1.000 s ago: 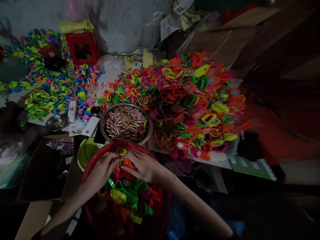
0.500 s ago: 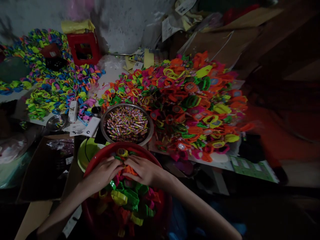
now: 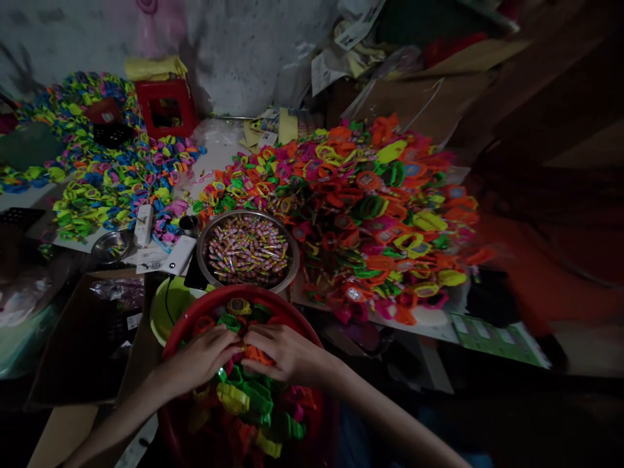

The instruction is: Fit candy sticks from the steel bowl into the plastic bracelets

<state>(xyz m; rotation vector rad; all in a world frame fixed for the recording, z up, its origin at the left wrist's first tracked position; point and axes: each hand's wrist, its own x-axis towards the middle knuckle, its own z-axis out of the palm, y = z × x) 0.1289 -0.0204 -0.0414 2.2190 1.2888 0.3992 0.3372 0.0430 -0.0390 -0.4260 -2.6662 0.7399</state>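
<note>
With twelve o'clock set straight ahead of the red tub (image 3: pixel 288 305), the table (image 3: pixel 212 146) edge is passed by the tub's far rim, and the hands are hemmed in by its curved wall. A strip of white tabletop is seen towards eleven, bounded by a blue-and-lime heap (image 3: pixel 97 188) and, at one, by an orange-and-pink heap (image 3: pixel 390 240).

The tub is partly filled with green, yellow and pink toy watches (image 3: pixel 253 393). At twelve, the steel bowl (image 3: pixel 294 260) is filled with small printed sticks (image 3: pixel 246 250). Between ten and eleven are seen a lime basin (image 3: pixel 160 312) and, farther out, a small metal bowl (image 3: pixel 95 251) in which a few pieces are held.

Over the tub, an orange toy watch (image 3: pixel 256 355) is pinched by the right hand (image 3: pixel 281 351), its visible part slanted from ten to four. The left hand (image 3: pixel 214 351) is curled, fingertips brought to the right's; what is gripped there cannot be told.
</note>
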